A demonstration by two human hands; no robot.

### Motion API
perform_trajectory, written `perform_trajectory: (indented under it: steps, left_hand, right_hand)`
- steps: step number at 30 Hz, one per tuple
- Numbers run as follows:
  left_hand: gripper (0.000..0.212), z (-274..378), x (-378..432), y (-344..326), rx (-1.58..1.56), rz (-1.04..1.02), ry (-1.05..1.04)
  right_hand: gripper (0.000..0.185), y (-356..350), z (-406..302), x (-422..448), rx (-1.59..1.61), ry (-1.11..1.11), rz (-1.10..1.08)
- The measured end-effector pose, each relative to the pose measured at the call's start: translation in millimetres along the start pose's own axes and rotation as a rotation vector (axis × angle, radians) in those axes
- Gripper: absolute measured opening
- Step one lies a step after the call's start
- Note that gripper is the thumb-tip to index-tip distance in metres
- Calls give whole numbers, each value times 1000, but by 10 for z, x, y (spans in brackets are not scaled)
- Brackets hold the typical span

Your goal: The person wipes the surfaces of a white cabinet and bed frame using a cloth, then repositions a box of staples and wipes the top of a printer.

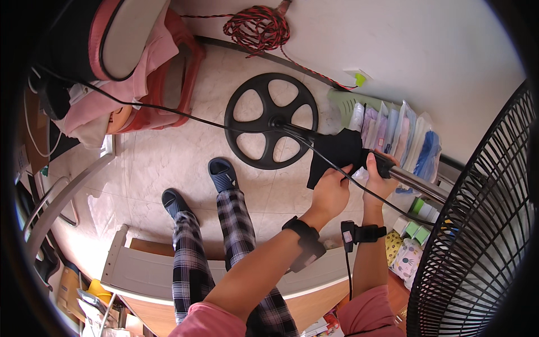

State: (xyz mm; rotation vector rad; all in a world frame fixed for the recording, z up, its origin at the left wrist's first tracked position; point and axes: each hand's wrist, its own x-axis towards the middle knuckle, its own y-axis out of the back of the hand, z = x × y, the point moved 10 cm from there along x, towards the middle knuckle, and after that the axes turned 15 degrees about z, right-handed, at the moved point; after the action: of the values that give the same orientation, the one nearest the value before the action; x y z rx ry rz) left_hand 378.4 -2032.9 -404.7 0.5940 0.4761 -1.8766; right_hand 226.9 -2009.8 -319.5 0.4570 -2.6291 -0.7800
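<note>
A pedestal fan stands before me, with its round black base on the floor and its pole slanting toward the right in view. My right hand is wrapped around the black collar of the pole, just below the chrome tube. A black cloth hangs over the lower pole and hides part of it. The fingers of my left hand grip the cloth's edge beside the pole. The fan's wire grille fills the right side. A black cord crosses in front of the pole.
A coiled red-and-black cord hangs at the wall, leading to a green plug. Bagged garments stand in a green basket. A red plastic stool bears clothes and a bag. A grey-topped bench lies near my legs.
</note>
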Motion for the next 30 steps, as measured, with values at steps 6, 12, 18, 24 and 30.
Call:
perform_trajectory:
  steps: [6,12,18,24,30]
  left_hand:
    - [34,33,50,-114,-50,85,-92]
    - [34,-4,127,-229,-31,86,-97]
    - [34,-77,162,23,34,94,-4]
    - [32,-229,47,865,228,237,48]
    - [33,-147,-523,1908,192,280,74]
  right_hand:
    - [36,67,82,108,43,-55,55]
    - [36,34,87,167,44,-37,63]
    - [36,-106,-66,82,10,9,94]
    - [36,-120,154,44,44,-27,138]
    - [32,-4,493,-793,109,-260,206]
